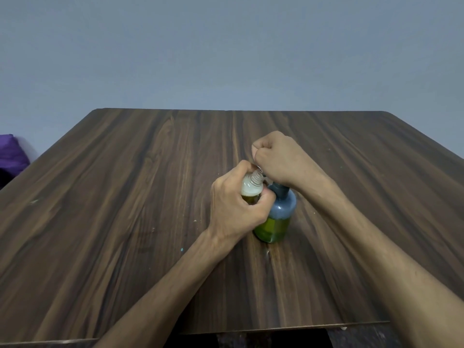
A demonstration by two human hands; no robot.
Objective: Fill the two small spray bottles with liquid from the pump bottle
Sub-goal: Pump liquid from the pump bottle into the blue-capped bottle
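Observation:
A grey-blue pump bottle (277, 217) with green-yellow liquid in its lower part stands upright on the wooden table (125, 197). My right hand (278, 159) is closed into a fist on top of its pump head, which is hidden under the hand. My left hand (236, 212) holds a small clear spray bottle (251, 188) tilted, its threaded open neck up against the pump's spout. That small bottle holds yellow liquid with white foam on top. A second spray bottle is not in view.
A purple cloth object (11, 154) lies beyond the table's left edge. A small wet streak (268, 253) sits on the table just in front of the pump bottle. A plain grey wall stands behind the table.

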